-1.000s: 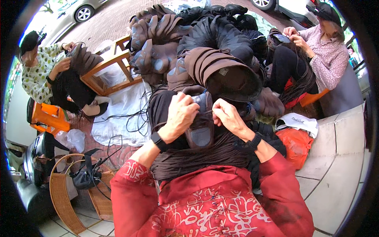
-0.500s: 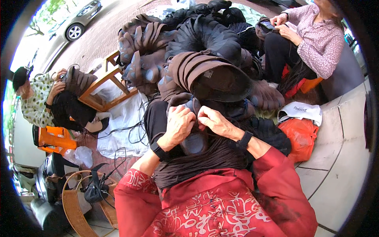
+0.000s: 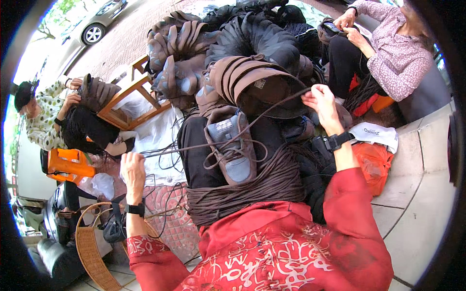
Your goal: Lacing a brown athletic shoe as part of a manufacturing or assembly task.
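Brown fabric with a grey-blue toe panel makes up the one shoe upper (image 3: pixel 233 145) on the person's lap, resting between two dark-trousered knees and just beyond a thick bundle of dark laces (image 3: pixel 247 182), too many and too tangled to count. Its toe points back toward the person, its collar away, and its long axis runs nearly straight out from the body, tipped slightly so the toe lies a little to the right of the heel. Two hands are at work, one each side of it: the left hand (image 3: pixel 132 172) out to the left and lower, fingers pinched on a brown lace (image 3: pixel 189 147), and the right hand (image 3: pixel 320 103) higher up to the right, fingertips closed on lace too, so that it stretches taut across the upper, slanting up toward the right. Two slack loops stand out at the upper's sides, one on each. Each wrist bears one dark band. Past the lap sit one nested stack of brown uppers (image 3: pixel 242 80) and one fanned pile of black uppers (image 3: pixel 257 43), both packed too closely to count. Two co-workers are seated, one at the left (image 3: pixel 41 121) and one at the right (image 3: pixel 403 60), each with both hands on uppers. One wooden frame (image 3: pixel 147 116), one wicker chair (image 3: pixel 90 247) and one red-orange bag (image 3: pixel 374 165) stand around them.
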`<move>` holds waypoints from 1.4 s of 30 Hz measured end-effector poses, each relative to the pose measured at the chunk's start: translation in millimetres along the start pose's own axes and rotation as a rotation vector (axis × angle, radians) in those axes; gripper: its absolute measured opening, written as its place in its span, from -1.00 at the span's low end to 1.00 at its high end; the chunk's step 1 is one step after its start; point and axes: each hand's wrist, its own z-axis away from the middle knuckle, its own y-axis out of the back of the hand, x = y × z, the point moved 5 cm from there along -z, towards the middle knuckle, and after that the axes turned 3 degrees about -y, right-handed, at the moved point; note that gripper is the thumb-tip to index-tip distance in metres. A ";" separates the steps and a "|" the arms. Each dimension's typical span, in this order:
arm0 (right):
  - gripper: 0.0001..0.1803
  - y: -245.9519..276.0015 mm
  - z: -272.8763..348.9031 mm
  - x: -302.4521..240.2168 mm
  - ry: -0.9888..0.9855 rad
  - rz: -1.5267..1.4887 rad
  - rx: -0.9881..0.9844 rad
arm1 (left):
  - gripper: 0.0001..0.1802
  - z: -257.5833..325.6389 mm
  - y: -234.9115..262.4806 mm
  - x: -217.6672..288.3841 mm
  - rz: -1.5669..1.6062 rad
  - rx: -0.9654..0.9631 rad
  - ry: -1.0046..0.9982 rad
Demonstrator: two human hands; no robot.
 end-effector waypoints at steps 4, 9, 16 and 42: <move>-0.54 -114.2 83.9 -33.0 1.196 1.533 0.191 | -0.69 -6.7 -13.7 30.6 0.330 0.019 0.081; -0.64 -141.8 131.1 52.6 0.693 1.555 -0.750 | -0.59 -43.9 -34.7 106.9 0.680 -0.061 -0.084; -0.77 -128.6 97.1 63.5 -0.160 0.536 -0.417 | -0.74 -47.6 -58.2 112.4 1.189 -0.191 0.198; -0.88 -177.0 78.6 86.0 0.824 1.621 -0.570 | -0.51 -15.6 -10.4 137.7 0.529 -0.059 -0.285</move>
